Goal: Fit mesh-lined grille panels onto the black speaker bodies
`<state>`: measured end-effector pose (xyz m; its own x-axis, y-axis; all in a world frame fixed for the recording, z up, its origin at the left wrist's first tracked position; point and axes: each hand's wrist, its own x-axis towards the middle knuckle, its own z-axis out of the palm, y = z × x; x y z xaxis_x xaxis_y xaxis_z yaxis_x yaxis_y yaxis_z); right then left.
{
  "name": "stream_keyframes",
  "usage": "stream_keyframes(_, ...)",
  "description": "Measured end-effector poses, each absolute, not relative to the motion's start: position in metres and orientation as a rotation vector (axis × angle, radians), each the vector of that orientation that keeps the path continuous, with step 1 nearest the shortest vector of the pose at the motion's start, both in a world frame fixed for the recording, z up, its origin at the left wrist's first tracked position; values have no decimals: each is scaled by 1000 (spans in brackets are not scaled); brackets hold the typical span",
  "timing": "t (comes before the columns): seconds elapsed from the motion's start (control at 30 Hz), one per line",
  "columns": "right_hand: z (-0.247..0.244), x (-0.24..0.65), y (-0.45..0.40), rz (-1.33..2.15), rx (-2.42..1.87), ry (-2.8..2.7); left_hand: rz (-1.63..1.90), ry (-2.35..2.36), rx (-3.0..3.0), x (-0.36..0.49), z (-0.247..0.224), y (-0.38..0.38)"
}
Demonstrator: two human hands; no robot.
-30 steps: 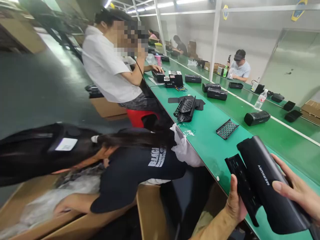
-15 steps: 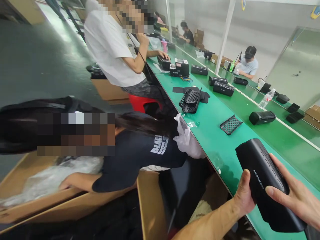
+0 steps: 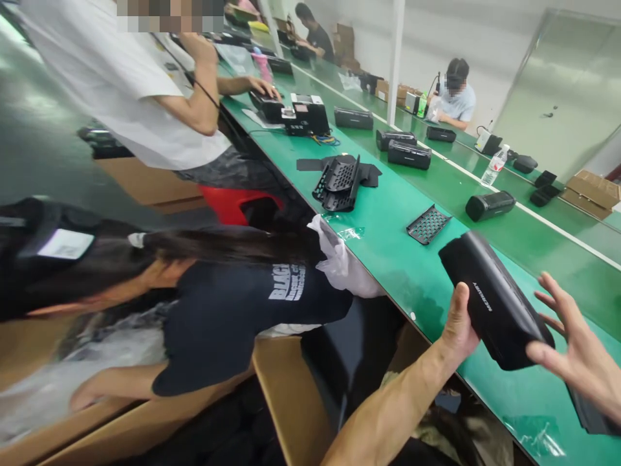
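Observation:
A black speaker casing with "MERKURY" lettering is held tilted above the green bench at the right. My left hand grips its near left side, thumb on top, the other fingers hidden beneath. My right hand has its fingers spread at the right end, the thumb near or touching the casing; contact is unclear. A dark flat piece lies partly under my right forearm. Beyond the casing, a perforated black panel rests on the bench, and more perforated panels are piled farther left.
A person in a dark shirt leans over cardboard boxes at the left. Another in white sits at the green bench. Several black speakers, a water bottle and a white plastic bag are about.
My right hand has loosened from the casing and its fingers have spread. The casing sits slightly higher and farther left in view. The camera view has shifted, and the dark flat piece now shows.

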<state>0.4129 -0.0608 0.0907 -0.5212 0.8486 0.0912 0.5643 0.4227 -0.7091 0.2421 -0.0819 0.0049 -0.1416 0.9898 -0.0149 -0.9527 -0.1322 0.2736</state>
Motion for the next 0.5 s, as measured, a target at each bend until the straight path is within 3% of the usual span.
stream_keyframes(0.23,28,387,-104,456,-1061,-1889,1745,344,224,243,17,-78)
stream_keyframes(0.5,40,408,-84,394,-978,-1799,1673,382,526,213,20,-68)
